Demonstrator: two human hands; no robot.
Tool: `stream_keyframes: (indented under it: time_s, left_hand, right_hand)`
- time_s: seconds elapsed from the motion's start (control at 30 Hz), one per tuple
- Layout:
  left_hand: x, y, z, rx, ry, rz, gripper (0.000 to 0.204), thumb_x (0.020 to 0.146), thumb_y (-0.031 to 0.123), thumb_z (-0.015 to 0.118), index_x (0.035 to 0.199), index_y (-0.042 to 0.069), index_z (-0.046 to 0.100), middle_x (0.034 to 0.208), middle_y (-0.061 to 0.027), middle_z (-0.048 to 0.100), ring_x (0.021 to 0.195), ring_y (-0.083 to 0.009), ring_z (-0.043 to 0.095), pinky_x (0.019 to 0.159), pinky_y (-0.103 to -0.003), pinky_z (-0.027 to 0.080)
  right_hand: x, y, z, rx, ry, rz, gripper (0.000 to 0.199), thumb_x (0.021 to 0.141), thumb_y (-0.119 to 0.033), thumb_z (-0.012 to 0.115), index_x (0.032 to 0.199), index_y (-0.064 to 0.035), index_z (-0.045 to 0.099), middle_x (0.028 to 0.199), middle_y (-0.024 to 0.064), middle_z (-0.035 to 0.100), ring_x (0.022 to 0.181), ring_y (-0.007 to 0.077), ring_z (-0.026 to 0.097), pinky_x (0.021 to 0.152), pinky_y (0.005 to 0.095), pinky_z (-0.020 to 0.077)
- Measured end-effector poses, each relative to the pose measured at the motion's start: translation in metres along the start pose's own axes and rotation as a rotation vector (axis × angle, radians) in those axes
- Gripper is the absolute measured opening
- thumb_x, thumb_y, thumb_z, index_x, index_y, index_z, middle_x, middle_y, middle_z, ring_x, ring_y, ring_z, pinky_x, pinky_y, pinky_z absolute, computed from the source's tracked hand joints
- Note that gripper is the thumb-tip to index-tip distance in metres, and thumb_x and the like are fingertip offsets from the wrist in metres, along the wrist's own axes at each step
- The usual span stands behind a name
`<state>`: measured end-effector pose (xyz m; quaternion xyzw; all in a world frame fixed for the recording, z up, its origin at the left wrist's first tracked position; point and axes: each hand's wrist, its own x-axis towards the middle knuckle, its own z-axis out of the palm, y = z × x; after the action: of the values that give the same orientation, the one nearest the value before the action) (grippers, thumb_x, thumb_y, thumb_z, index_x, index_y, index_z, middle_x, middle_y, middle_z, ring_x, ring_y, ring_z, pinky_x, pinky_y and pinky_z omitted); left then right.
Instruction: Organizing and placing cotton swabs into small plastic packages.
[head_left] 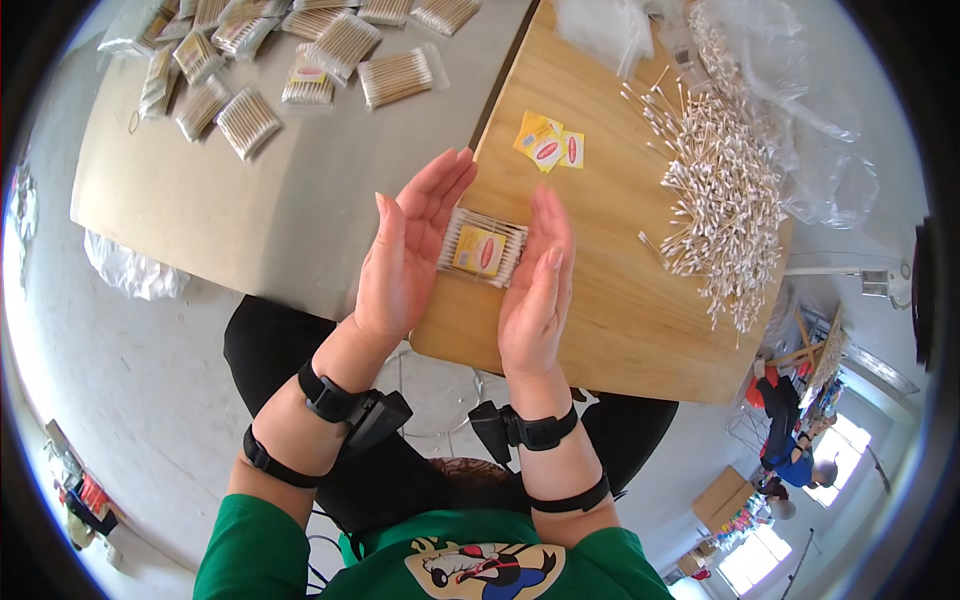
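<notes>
A flat row of cotton swabs [509,240] with a small yellow label card [478,250] on top lies on the wooden table near its front left corner. My left hand [408,255] stands on edge along its left side, fingers stretched out and thumb raised. On the other side is my right hand [538,290], palm facing inward and fingers straight. Both hands are open, with the swabs between the palms; whether each palm presses on them I cannot tell. Just beyond lie several loose yellow label cards [541,137].
A big heap of loose cotton swabs [725,190] covers the wooden table's [620,300] right side, beside clear plastic bags [825,170]. On the grey table [300,200] at left are several filled swab packets [247,122] and a rubber band [133,122]. Other people [795,460] are far right.
</notes>
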<state>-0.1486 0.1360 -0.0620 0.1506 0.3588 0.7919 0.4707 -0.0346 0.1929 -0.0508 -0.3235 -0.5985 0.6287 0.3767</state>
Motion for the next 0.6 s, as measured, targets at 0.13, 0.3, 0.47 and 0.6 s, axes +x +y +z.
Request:
stream_keyframes:
  time_s: [0.13,0.3,0.47,0.6]
  left_hand:
    - [0.0001,-0.0018,-0.0006,0.021,-0.014,0.01,0.073,0.104,0.054,0.013,0.148,-0.002,0.031,0.154,-0.016,0.035,0.145,-0.0281,0.028,0.122,-0.039,0.016]
    - [0.0009,-0.002,-0.0004,0.02,-0.019,0.026,0.072,0.104,0.054,0.015,0.147,-0.002,0.032,0.154,-0.0147,0.034,0.145,-0.0273,0.028,0.122,-0.039,0.016]
    - [-0.0011,-0.0007,-0.0006,0.006,0.016,0.068,0.071,0.105,0.053,0.018,0.146,-0.002,0.032,0.153,-0.0145,0.035,0.145,-0.0262,0.027,0.121,-0.039,0.016]
    - [0.0007,-0.0055,0.0021,0.095,-0.01,0.082,0.066,0.106,0.049,0.021,0.145,-0.003,0.033,0.153,-0.0152,0.036,0.145,-0.0267,0.029,0.121,-0.04,0.018]
  right_hand:
    - [0.001,-0.0001,0.004,0.024,0.002,0.01,0.057,0.107,-0.035,0.027,0.147,0.0052,0.027,0.153,0.0189,0.03,0.145,0.03,0.024,0.122,0.0432,0.0151]
    - [0.0008,0.0026,0.0027,0.081,0.033,0.03,0.055,0.107,-0.035,0.027,0.146,0.0033,0.03,0.152,0.0169,0.033,0.144,0.0289,0.027,0.121,0.0428,0.0173]
    - [0.0027,0.006,-0.0038,0.217,0.082,0.03,0.052,0.106,-0.034,0.029,0.145,0.0011,0.033,0.15,0.0142,0.036,0.141,0.0267,0.031,0.12,0.0415,0.0201]
    - [-0.0002,0.003,0.0008,0.217,0.095,0.046,0.051,0.106,-0.034,0.031,0.144,0.0002,0.034,0.149,0.0136,0.038,0.141,0.0254,0.032,0.12,0.0405,0.0212]
